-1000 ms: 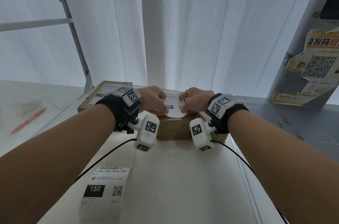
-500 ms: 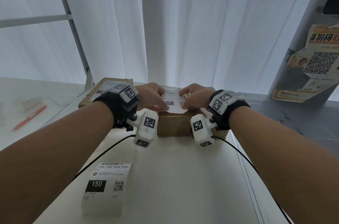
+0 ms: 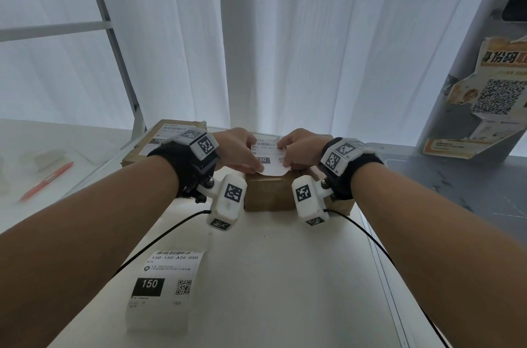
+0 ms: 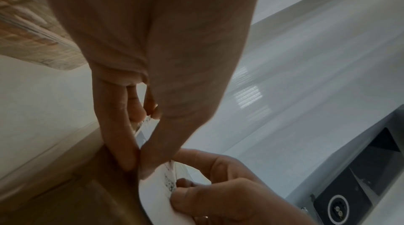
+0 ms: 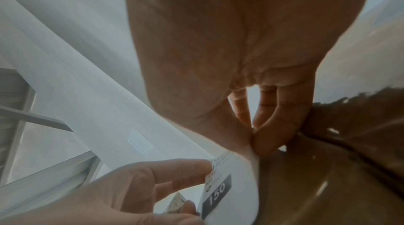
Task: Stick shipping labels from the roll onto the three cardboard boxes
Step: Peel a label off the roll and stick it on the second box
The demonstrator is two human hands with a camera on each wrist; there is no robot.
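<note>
A white shipping label (image 3: pixel 271 161) marked 150 lies over the top of the middle cardboard box (image 3: pixel 269 195), its near edge curling past the box's front. My left hand (image 3: pixel 252 161) pinches its left edge and my right hand (image 3: pixel 286 152) its right edge. The left wrist view shows my left thumb and fingers (image 4: pixel 131 144) closed on the label (image 4: pixel 156 192). The right wrist view shows the same for the right hand (image 5: pixel 254 140) on the label (image 5: pixel 237 183). A labelled box (image 3: pixel 168 139) stands to the left. A third box (image 3: pixel 343 206) peeks out under my right wrist. The label roll (image 3: pixel 162 288) lies near me.
The boxes stand on a white table (image 3: pixel 271 276) in front of a white curtain. An orange pen (image 3: pixel 47 181) lies on the left surface by a metal frame (image 3: pixel 114 42). A dark mat (image 3: pixel 456 193) and a pillar with a QR poster (image 3: pixel 490 99) are at the right. Cables trail from both wrists.
Both hands keep their hold on the label over the middle box and have shifted only slightly away from me. The boxes and roll have not moved.
</note>
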